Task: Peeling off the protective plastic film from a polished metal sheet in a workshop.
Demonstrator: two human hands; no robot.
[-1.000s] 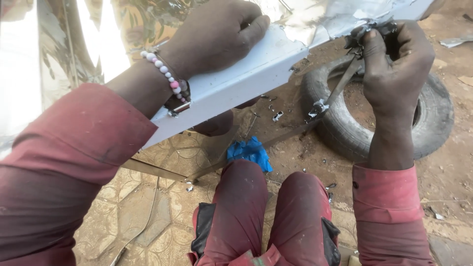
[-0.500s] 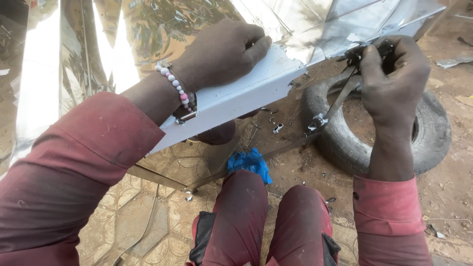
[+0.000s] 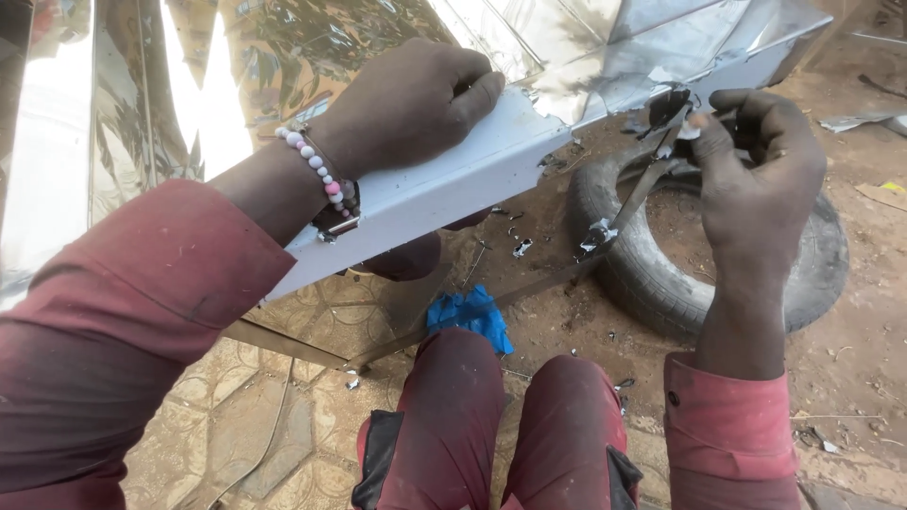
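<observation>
Head view. The left hand [image 3: 406, 109] lies closed over the folded edge of a shiny, silver sheet-metal panel [image 3: 453, 179] running from centre left to upper right of the frame. The right hand [image 3: 756, 179], at right, has its fingers [image 3: 746, 113] curled around the handles of dark metal snips [image 3: 642, 184] biting the panel's ragged edge. Likely hazards: the cut edge passes just beside both hands and could slice skin; the snips could slip. A worn black rubber tyre [image 3: 822, 274] lies below.
</observation>
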